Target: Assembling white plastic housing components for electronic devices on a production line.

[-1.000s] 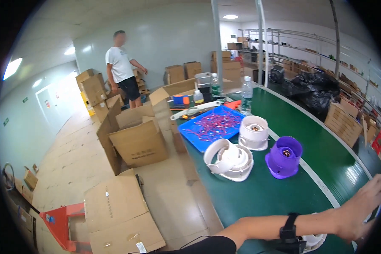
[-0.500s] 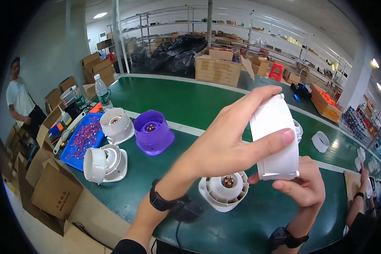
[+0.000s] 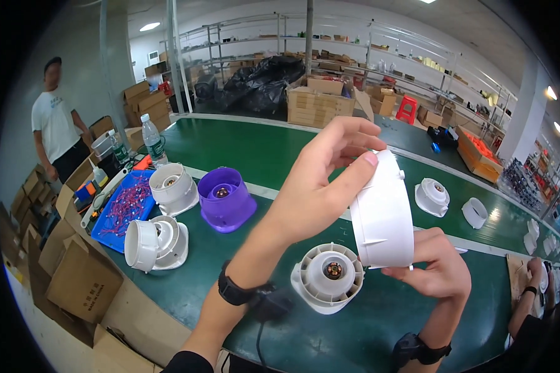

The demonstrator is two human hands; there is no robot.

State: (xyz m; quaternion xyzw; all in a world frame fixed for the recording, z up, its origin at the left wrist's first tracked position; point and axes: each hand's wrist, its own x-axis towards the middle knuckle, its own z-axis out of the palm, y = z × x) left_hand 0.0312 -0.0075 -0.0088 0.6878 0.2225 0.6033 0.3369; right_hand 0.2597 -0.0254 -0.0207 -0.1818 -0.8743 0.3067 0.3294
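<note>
A white plastic ring [image 3: 382, 214], wide and smooth-walled, is raised above the green table between my hands. My left hand [image 3: 314, 186] is closed at its upper left edge, thumb on the outside, the other fingers partly hidden behind the rim. Round its lower right edge curl the fingers of my right hand [image 3: 438, 267], with some fingertips hidden by the ring. Below the ring, a white finned fan base [image 3: 317, 292] with a copper-wound motor in its centre rests on the table, touched by neither hand.
To the left stand a purple fan housing [image 3: 227, 214], two white housings [image 3: 174, 196] and a blue tray [image 3: 109, 239] of wires. A white housing [image 3: 432, 202] and a ring [image 3: 474, 213] lie on the green belt [image 3: 261, 146]. A co-worker's arm [image 3: 522, 304] is at right.
The ring has tilted and shifted slightly left and down. My left thumb has moved from its face up to its upper edge. The person at far left has come closer.
</note>
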